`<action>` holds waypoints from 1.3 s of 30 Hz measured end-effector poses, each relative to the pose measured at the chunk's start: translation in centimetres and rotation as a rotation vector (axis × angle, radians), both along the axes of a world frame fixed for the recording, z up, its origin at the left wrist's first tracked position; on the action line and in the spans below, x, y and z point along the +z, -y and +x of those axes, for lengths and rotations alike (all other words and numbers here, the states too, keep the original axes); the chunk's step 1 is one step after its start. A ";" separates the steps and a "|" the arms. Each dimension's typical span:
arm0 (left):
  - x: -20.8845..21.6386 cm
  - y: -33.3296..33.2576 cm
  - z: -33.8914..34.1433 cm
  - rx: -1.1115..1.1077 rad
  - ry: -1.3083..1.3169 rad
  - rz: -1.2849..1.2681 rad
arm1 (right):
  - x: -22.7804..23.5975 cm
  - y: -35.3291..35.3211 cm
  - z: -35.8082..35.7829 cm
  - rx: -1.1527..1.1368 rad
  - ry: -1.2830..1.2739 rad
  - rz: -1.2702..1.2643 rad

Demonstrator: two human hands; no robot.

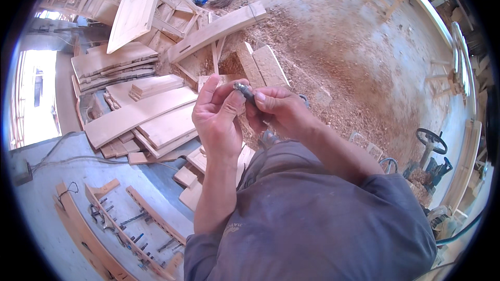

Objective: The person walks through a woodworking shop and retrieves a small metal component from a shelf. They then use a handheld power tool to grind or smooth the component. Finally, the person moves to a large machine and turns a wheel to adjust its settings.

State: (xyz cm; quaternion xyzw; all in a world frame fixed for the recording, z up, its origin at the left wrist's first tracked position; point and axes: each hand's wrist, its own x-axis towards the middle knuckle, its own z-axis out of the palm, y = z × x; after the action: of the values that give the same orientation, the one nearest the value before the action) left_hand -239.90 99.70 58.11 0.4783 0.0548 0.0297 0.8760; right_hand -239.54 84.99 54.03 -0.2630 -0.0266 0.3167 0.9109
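A short, dark metal cylinder with a shiny tip (pixel 244 92) is held up in front of my chest; it looks like a tool bit, but its exact kind is too small to make out. The thumb and forefinger of my left hand (pixel 219 117) pinch its shiny end, while the other left fingers are curled loosely. From the other side, my right hand (pixel 281 105) grips the darker rear end, thumb on top. Part of the piece is covered by my fingers.
Stacked boards (pixel 140 117) lie to the left, with a wooden panel (pixel 138 8) leaning behind. Shavings (pixel 354 73) cover the floor. Wooden racks (pixel 156 213) holding metal bits are at lower left. A machine handwheel (pixel 431 141) stands at right.
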 end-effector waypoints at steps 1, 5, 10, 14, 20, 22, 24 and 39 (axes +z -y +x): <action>0.0 0.2 0.0 0.003 -0.011 0.001 | -0.1 0.1 -0.1 -0.011 -0.003 -0.005; -0.4 0.4 0.0 -0.015 -0.026 -0.026 | -0.1 0.2 -0.6 -0.035 -0.009 -0.016; -0.4 0.5 -0.4 -0.010 -0.052 -0.016 | -0.1 0.3 -1.0 -0.034 0.000 -0.029; -0.6 0.4 -0.8 -0.028 -0.034 -0.028 | -0.2 0.1 -1.6 -0.055 0.002 -0.067; -0.8 -0.1 -1.6 -0.016 -0.051 -0.020 | -0.3 -0.3 -2.4 -0.057 0.004 -0.080; -0.7 -0.1 -1.8 -0.010 -0.064 -0.020 | -0.4 -0.4 -2.7 -0.058 -0.002 -0.088; -0.8 -0.2 -2.0 -0.004 -0.073 -0.013 | -0.4 -0.6 -2.8 -0.060 -0.007 -0.100; -1.4 -0.9 -2.5 -0.087 -0.128 -0.021 | -1.5 -1.9 -3.1 -0.032 -0.053 0.144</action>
State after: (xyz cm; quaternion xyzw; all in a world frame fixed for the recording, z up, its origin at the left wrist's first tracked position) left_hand -242.44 100.62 56.75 0.4721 0.0900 -0.0395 0.8760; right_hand -242.59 86.85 52.54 -0.1888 -0.0208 0.3063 0.9328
